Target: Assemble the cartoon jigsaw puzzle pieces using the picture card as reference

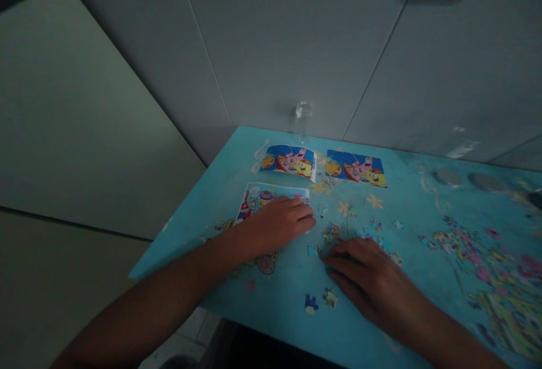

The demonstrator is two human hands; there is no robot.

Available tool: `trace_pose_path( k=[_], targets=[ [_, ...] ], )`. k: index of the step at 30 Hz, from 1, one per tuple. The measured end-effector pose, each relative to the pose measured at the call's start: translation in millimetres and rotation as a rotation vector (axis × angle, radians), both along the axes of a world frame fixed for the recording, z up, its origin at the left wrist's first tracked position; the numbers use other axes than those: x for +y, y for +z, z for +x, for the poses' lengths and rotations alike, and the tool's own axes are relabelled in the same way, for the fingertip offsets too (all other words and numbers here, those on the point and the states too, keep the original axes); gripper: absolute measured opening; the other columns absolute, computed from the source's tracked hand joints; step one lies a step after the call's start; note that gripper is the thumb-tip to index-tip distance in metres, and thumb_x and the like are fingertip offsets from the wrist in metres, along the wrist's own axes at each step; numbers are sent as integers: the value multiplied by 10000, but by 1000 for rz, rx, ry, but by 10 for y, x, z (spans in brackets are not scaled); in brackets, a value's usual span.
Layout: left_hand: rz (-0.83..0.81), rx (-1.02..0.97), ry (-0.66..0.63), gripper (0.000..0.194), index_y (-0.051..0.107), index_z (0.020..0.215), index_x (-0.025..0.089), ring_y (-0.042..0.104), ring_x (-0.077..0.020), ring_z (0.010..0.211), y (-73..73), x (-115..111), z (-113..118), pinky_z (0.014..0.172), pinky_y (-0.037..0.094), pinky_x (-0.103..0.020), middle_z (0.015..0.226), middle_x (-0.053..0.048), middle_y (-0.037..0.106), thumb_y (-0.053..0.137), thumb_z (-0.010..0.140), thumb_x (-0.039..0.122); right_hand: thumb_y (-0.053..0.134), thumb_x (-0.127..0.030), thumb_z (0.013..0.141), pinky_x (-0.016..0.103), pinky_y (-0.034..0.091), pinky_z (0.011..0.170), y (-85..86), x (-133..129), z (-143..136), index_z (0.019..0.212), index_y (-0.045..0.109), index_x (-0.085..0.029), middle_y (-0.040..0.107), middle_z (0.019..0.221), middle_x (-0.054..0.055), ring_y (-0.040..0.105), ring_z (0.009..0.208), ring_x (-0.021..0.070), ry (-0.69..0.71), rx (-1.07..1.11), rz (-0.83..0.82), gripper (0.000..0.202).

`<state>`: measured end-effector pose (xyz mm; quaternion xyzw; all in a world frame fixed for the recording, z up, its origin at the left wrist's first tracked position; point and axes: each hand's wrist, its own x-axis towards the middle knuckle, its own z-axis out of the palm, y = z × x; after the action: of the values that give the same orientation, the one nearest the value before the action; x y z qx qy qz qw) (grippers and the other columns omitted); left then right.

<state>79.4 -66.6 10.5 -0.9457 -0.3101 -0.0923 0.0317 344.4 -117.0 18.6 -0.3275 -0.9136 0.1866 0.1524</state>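
Note:
My left hand (pixel 292 215) lies palm down over the right side of a printed picture sheet (pixel 254 195), its fingers extended and slightly bent. My right hand (pixel 367 270) rests low on the table with fingers bent and a dark gap between them. Beside its fingertips is a light blue jigsaw puzzle piece (pixel 313 251); whether they touch I cannot tell. Several more pieces lie just beyond this hand, among them a red and white one (pixel 336 232). Nearer the front edge sit a dark blue piece (pixel 310 304) and a yellowish piece (pixel 330 298).
Two cartoon picture cards, a curled left one (pixel 290 161) and a right one (pixel 355 167), lie at the back. Behind them stands a clear container (pixel 302 121) by the wall. A heap of puzzle pieces (pixel 478 253) spreads over the right of the blue table (pixel 271 307).

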Motion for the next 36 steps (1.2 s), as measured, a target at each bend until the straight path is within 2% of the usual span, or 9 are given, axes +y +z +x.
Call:
trace_pose_path(
  k=[8,18,24,27,29,33,36],
  targets=[
    [-2,16,1,205,623,1204,178,568,-221,1124,2,-5,-9,980,462,-385,1202,-65,649,519,1036,231,573,-250,1010,440,498,940,-76,16,35,1266,681,-324,685,1095,36,635,997,221,9,19,-8,287],
    [20,7,-6,213,633,1207,177,577,-221,1122,-11,2,-9,986,467,-387,1176,-71,661,515,1037,229,681,-321,948,457,515,916,-125,54,90,1149,710,-268,688,1133,72,637,1030,264,-70,11,30,210],
    [-4,17,-7,210,632,1205,176,574,-224,1112,-6,-1,-13,960,480,-392,1194,-73,653,535,1026,229,696,-320,940,451,506,897,-82,53,60,1047,686,-247,686,1042,60,632,986,254,-87,22,-65,130],
    [-8,15,-5,218,632,1209,175,572,-229,1121,3,-1,-11,959,484,-399,1203,-72,651,510,1037,232,658,-290,967,416,512,871,-39,48,52,991,683,-244,694,944,33,646,908,221,-76,75,-147,58],
    [-4,9,-3,227,629,1220,174,572,-232,1136,7,-1,-11,965,485,-402,1208,-73,652,502,1040,231,622,-272,989,377,525,861,-7,52,65,992,699,-254,710,935,23,663,891,198,-81,130,-216,79],
    [6,-12,-6,229,630,1229,176,575,-231,1152,-1,0,-18,983,486,-399,1209,-81,658,523,1030,213,598,-283,990,305,562,806,73,106,141,1061,738,-289,751,1010,14,704,902,178,-194,218,-327,157],
    [-8,-13,-3,237,629,1237,177,575,-236,1155,-11,4,-21,993,489,-406,1226,-81,653,514,1032,212,607,-328,968,284,567,687,136,184,217,1044,768,-285,766,901,2,706,769,175,-378,249,-370,184]
  ],
)
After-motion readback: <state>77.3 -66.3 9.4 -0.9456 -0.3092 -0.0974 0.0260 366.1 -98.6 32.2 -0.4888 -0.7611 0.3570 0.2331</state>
